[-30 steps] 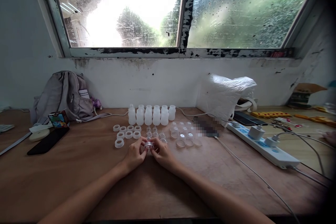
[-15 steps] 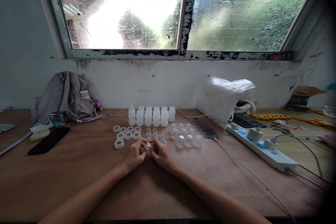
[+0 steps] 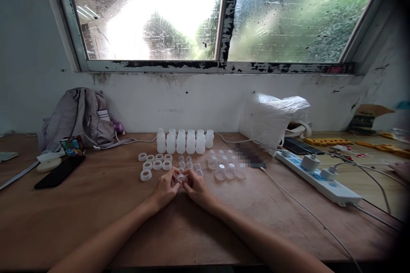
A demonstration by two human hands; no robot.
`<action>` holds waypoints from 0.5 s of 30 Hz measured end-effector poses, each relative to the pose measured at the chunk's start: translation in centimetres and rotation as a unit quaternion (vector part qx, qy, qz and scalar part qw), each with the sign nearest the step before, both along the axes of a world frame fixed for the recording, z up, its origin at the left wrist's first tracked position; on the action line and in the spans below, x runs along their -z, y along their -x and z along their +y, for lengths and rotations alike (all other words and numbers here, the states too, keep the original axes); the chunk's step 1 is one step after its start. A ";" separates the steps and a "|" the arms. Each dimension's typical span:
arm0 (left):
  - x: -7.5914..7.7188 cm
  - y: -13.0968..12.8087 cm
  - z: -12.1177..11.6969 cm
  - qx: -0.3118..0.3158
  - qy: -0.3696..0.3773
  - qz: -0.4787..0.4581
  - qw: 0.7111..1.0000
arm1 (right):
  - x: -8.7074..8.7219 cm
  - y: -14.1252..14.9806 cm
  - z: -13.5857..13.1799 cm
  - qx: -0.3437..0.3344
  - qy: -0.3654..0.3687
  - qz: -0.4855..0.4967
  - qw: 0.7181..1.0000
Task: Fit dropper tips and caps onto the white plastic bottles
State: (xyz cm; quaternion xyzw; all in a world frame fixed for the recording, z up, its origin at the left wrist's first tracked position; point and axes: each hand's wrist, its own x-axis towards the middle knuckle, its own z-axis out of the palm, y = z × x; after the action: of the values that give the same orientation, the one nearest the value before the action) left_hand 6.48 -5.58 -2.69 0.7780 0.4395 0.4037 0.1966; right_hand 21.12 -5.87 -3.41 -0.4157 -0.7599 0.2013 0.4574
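Observation:
Between the fingertips of both hands is a small clear plastic ring (image 3: 181, 178), partly covered by the fingers. My left hand (image 3: 167, 184) pinches it from the left and my right hand (image 3: 196, 185) from the right. Just beyond the hands stand several clear nipple-shaped pieces (image 3: 188, 164), the nearest partly hidden. To the left lie several translucent screw rings (image 3: 157, 164). On the right are several clear round caps (image 3: 229, 174). Behind them all, frosted white bottles (image 3: 181, 141) stand upright in rows.
A grey backpack (image 3: 75, 115) and a black phone (image 3: 60, 172) are at the left. A white power strip (image 3: 320, 179) with plugs and cables lies on the right, near a white plastic bag (image 3: 272, 119). Part of another person's hand (image 3: 400, 169) shows at the right edge.
Both my hands stay almost in place, and the ring between them looks slightly tilted. At the far right edge, part of another person's hand has come into view.

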 end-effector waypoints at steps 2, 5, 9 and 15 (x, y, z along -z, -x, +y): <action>0.0 0.1 0.1 -0.005 -0.002 0.002 1.000 | 0.0 -0.1 0.0 -0.003 -0.004 0.002 1.000; 0.0 0.2 0.2 -0.008 0.001 0.006 1.000 | -0.3 -0.3 0.0 -0.013 0.003 0.000 1.000; 0.0 0.1 0.0 -0.002 -0.008 0.008 1.000 | -0.6 -0.3 -0.2 -0.007 0.020 -0.005 1.000; 0.0 0.0 -0.2 -0.006 -0.007 0.017 1.000 | -0.8 -0.2 -0.4 -0.016 0.036 0.001 0.999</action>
State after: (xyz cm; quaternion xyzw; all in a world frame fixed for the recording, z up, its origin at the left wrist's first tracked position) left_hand 6.49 -5.80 -2.64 0.7831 0.4448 0.3950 0.1812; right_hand 21.33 -6.31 -2.61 -0.4198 -0.7582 0.2359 0.4397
